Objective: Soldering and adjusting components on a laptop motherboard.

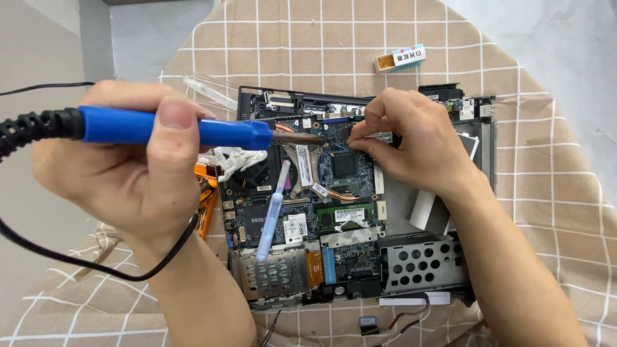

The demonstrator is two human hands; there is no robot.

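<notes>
laptop (360, 212) with its cover off lies on a checked cloth (546, 160) over the counter, circuit board showing. left hand (128, 173) is wrapped around a blue soldering iron (173, 126), its metal tip over the board near the chip (345, 165). right hand (411, 144) rests on the board, fingertips pressed together at a small part, too small to tell. pale blue brush (273, 215) lies on the laptop. small box (400, 59) sits beyond it.
</notes>
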